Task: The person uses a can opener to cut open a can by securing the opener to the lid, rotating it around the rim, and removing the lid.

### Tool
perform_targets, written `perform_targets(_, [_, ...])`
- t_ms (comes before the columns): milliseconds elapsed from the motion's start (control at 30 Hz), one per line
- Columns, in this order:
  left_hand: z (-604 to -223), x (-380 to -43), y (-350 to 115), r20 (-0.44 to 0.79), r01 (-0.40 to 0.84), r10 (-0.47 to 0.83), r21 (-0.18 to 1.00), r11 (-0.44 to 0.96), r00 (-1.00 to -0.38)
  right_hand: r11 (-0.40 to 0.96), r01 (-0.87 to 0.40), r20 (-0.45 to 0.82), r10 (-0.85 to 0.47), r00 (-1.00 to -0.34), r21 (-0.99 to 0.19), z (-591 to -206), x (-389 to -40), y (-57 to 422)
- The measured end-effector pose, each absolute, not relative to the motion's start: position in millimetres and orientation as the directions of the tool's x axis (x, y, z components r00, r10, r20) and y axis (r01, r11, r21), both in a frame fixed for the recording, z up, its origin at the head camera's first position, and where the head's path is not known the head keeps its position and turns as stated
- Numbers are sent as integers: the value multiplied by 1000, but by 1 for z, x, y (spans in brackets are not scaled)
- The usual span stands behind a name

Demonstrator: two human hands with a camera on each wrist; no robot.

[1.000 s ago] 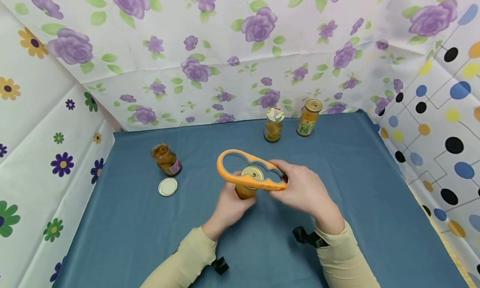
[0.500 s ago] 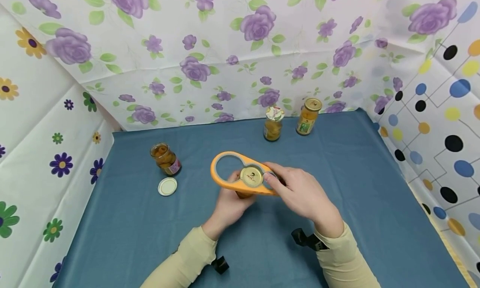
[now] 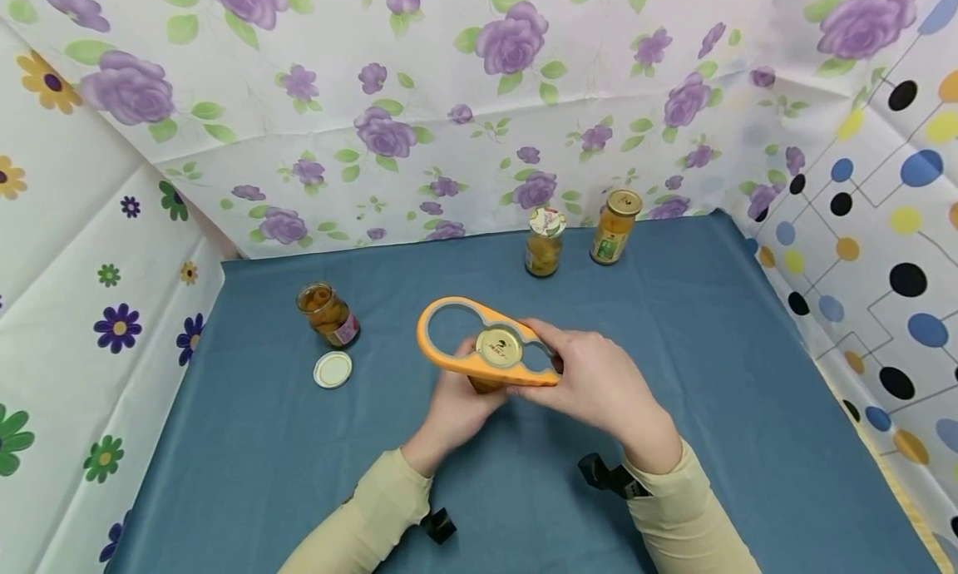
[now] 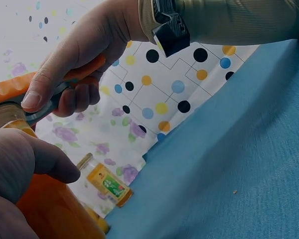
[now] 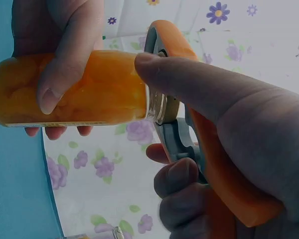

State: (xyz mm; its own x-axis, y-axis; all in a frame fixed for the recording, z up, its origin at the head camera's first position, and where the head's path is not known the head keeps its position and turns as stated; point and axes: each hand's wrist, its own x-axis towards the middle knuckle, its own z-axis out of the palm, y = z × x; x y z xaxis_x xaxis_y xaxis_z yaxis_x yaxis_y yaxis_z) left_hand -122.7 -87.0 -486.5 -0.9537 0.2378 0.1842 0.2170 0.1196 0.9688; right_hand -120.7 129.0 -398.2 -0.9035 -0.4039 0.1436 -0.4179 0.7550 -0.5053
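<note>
Over the middle of the table my left hand [image 3: 458,412] grips a glass jar [image 5: 104,89] with orange-yellow contents, fingers and thumb wrapped around its body. An orange jar opener [image 3: 524,377] with grey inner lining surrounds the jar's gold lid [image 3: 499,348], which sits in a middle opening. My right hand [image 3: 602,383] holds the opener by its handle end, thumb along the near side and fingers curled beneath in the right wrist view. The opener's large loop points left, with nothing in it. The left fingers are partly hidden behind the jar and opener.
To the left stands an open jar [image 3: 327,316] with brown contents, its pale lid [image 3: 333,369] lying in front of it. At the back are a jar with a patterned lid [image 3: 543,243] and a taller gold-lidded jar [image 3: 615,227]. Patterned cloth walls [image 3: 374,175] border the blue table.
The opener has gone from tilted above the lid to lying flatter around it, shifting slightly left. My right thumb has left the opener's top for its near edge. The left hand keeps its hold.
</note>
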Motion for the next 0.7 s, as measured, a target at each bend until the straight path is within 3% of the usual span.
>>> perform_targets(500, [-481,-124,-91,191,228,288,968,102,-938,779,-494,277,-413,-868,-386,-399,-120,130])
perform_targets(700, [-478,-130,-100,204,266,408,958,102,-890,773,-517,287,-435,-853,-366,-396,-118,133])
